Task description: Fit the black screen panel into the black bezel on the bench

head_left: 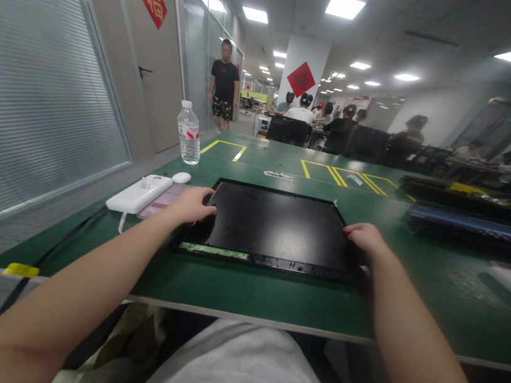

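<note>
A black, flat screen panel lies on the green table in front of me. Along its near edge runs a narrow green circuit strip, on the left half. My left hand grips the panel's left side, thumb over the rim and fingers bent round the edge. On the opposite side, my right hand pinches the right edge between thumb and forefinger; its other fingers are partly hidden. A small pale tab sticks up at the far right corner of the panel.
Left on the green table are a white power bank with a cable, a white oval case, and a water bottle. Blurred long dark panels lie at right. Yellow tape marks the far side. A person stands beyond.
</note>
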`<act>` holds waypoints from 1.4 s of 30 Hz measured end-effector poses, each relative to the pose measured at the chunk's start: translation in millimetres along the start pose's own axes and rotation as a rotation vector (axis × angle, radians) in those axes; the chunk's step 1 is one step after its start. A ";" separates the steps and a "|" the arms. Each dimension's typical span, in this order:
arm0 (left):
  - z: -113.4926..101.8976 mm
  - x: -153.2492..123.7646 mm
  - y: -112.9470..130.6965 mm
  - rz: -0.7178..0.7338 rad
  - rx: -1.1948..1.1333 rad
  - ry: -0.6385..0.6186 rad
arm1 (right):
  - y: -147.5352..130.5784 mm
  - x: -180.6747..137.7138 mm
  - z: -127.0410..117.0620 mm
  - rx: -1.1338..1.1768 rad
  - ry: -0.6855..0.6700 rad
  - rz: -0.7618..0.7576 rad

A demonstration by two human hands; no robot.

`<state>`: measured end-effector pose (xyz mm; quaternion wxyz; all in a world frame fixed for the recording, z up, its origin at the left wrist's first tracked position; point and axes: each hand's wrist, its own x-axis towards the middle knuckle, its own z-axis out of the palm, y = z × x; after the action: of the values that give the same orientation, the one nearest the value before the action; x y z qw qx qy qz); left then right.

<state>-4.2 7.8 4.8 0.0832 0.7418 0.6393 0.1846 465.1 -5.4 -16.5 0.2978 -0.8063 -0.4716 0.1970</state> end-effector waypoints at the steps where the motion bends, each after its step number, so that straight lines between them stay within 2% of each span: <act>1: 0.1 -1.1 1.0 0.026 0.034 -0.007 | -0.6 -0.9 0.0 -0.017 0.006 -0.006; 3: 0.7 -3.0 2.4 0.126 0.083 -0.024 | -1.6 -2.7 -0.5 -0.043 0.004 -0.011; 6: 2.0 -6.0 3.4 0.358 0.051 -0.066 | -2.5 -4.6 -1.8 -0.056 -0.009 -0.010; 9: 2.1 -8.9 4.5 0.555 -0.056 -0.184 | -2.2 -4.7 -2.3 -0.061 -0.016 -0.015; 11: 1.0 -10.9 5.6 0.612 -0.098 -0.246 | -1.1 -3.4 -2.1 -0.072 -0.020 -0.018; 18: -5.6 -20.3 14.3 0.700 -0.129 -0.323 | 4.5 3.0 0.0 -0.084 -0.026 -0.045; 30: -4.5 -20.7 19.0 0.834 -0.261 -0.302 | 2.5 1.5 -0.6 -0.114 -0.029 -0.048; 42: -9.7 -21.2 18.0 0.842 -0.248 -0.330 | -1.0 -2.4 -1.9 -0.157 -0.023 -0.069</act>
<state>6.2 -17.1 16.7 0.1895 0.9405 0.2343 0.1570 464.4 -7.7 -14.4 0.2348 -0.8082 -0.5163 0.1584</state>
